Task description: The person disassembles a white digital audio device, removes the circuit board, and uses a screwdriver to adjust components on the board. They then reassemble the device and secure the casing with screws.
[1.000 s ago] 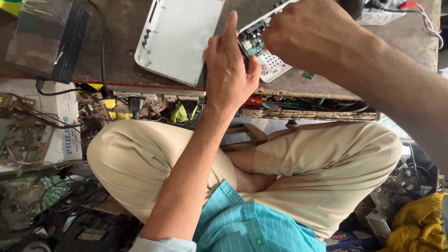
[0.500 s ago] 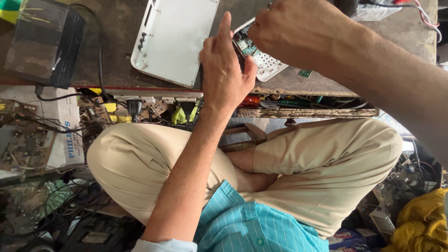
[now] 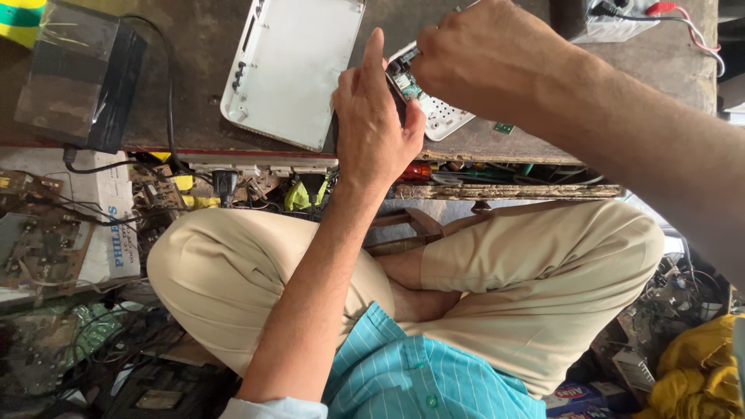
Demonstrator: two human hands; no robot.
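Observation:
My left hand reaches up from my lap with its index finger straight and its thumb pressed against a small white device. The device has rows of small holes and a green circuit board showing at its upper end. My right hand comes in from the right and closes over the top of the same device, hiding most of it. Both hands hold it just above the worn wooden tabletop. A large flat white plastic cover lies on the table just left of my left hand.
A black box wrapped in clear plastic, with a black cable, sits at the table's left. A white unit with red and black wires stands top right. A power strip and tools lie under the table edge. Circuit boards are at left, yellow cloth at lower right.
Both hands with the small white device have drifted slightly left, closer to the white cover. Their grip looks the same.

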